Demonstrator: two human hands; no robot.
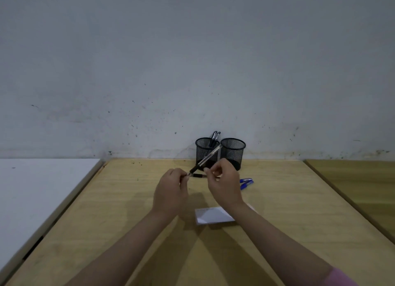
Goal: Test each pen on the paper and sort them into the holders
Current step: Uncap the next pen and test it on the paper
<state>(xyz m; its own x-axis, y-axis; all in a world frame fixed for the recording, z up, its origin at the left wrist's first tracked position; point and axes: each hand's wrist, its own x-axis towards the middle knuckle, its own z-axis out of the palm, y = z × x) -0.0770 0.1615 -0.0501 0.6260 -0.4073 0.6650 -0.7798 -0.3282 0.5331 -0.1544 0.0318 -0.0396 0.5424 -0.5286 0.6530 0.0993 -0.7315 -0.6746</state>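
head view: both hands grasp one pen (pixel 207 158) slanting up-right toward the holders (pixel 233 153), left hand (pixel 171 191) pinching its near tip, right hand (pixel 224 185) its barrel.

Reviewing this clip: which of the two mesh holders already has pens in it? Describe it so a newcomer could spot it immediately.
Start at the grey wall where it meets the far edge of the wooden table; two black mesh holders stand there side by side. The one you want is the left holder, partly behind the pen held in both hands. Unlike the right holder, it has dark pens sticking up above its rim.
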